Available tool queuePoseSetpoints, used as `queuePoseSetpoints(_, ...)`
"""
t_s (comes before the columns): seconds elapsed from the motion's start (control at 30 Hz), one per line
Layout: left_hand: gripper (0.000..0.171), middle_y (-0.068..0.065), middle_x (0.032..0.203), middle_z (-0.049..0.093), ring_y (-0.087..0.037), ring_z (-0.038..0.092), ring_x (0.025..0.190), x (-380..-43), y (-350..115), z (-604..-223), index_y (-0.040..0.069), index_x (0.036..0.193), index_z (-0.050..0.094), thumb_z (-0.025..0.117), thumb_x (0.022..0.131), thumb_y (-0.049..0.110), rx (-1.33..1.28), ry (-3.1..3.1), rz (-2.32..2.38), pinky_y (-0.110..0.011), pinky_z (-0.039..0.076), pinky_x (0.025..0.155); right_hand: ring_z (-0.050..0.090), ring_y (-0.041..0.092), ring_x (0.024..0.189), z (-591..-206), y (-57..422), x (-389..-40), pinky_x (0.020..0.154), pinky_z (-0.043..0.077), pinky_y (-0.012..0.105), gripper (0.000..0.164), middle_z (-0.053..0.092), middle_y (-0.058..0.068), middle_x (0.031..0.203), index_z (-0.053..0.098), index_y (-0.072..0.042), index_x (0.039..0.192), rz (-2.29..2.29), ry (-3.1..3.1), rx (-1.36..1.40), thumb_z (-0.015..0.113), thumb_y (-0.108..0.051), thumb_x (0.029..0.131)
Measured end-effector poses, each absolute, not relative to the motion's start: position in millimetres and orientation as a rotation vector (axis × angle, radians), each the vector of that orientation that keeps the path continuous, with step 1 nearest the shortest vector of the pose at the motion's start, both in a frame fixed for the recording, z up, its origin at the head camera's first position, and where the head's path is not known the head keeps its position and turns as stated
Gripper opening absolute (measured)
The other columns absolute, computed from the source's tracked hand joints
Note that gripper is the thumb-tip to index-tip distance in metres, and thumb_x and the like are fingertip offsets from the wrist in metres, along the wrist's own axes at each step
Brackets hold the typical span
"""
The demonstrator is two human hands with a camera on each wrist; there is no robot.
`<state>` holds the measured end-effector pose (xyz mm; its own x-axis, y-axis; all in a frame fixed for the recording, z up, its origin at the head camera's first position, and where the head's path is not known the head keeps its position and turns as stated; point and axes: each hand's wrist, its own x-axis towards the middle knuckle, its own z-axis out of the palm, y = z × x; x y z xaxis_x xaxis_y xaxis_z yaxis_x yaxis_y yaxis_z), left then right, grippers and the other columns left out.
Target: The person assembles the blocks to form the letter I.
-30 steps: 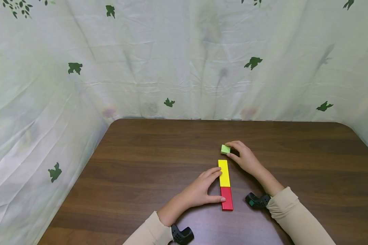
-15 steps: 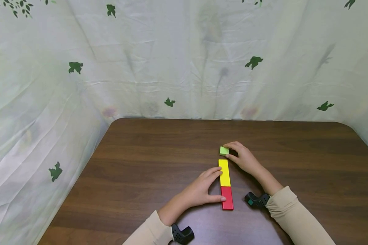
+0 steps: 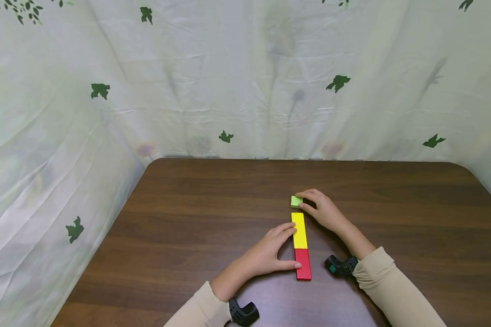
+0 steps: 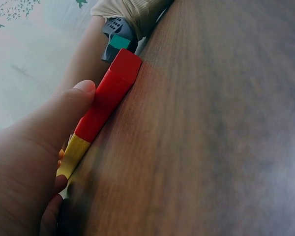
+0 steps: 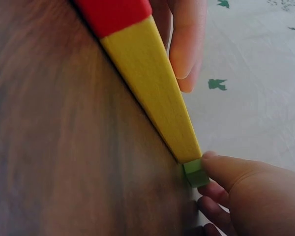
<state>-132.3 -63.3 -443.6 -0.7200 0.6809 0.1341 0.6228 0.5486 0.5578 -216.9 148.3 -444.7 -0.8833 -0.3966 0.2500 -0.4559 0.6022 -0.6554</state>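
Note:
A yellow wooden block and a red block lie end to end in a line on the brown table. Along their left side rests my left hand, its thumb against the red block and its fingertips at the yellow one, fingers fairly straight. My right hand pinches a small light-green block between thumb and fingers, just beyond the yellow block's far end. A narrow gap of table shows between green and yellow in the head view. The right wrist view shows the green block lined up with the yellow block's end.
The dark wood table reaches back to a pale curtain printed with green leaf and bird shapes. Each wrist wears a black camera, such as the left wrist camera, close to the tabletop.
My right hand has shifted the green block slightly left, to a place beyond the yellow block's far end. The left hand, yellow block and red block have stayed put.

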Motion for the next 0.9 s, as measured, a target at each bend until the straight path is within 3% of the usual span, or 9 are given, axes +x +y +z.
queuePoseSetpoints(0.53, 0.077, -0.001, 0.143, 0.027, -0.019, 0.03, 0.127, -132.1, -63.2, -443.5, 0.008, 0.137, 0.036, 0.064, 0.078, 0.048, 1.114, 2.678, 0.898, -0.034, 0.03, 0.1, 0.049, 0.027, 0.102, -442.2, 148.5, -216.0, 0.086, 0.04, 0.047, 0.036, 0.054, 0.011, 0.111, 0.058, -0.007, 0.121, 1.138, -2.752, 0.783, 0.061, -0.014, 0.086)
queuePoseSetpoints(0.9, 0.077, 0.001, 0.143, 0.026, -0.018, 0.029, 0.127, -131.6, -63.5, -444.1, 0.009, 0.138, 0.035, 0.063, 0.078, 0.049, 1.084, 2.664, 0.893, -0.034, 0.031, 0.1, 0.047, 0.029, 0.104, -443.3, 148.5, -214.7, 0.086, 0.032, 0.054, 0.035, 0.055, 0.01, 0.112, 0.058, -0.008, 0.12, 1.121, -2.766, 0.788, 0.06, -0.014, 0.086)
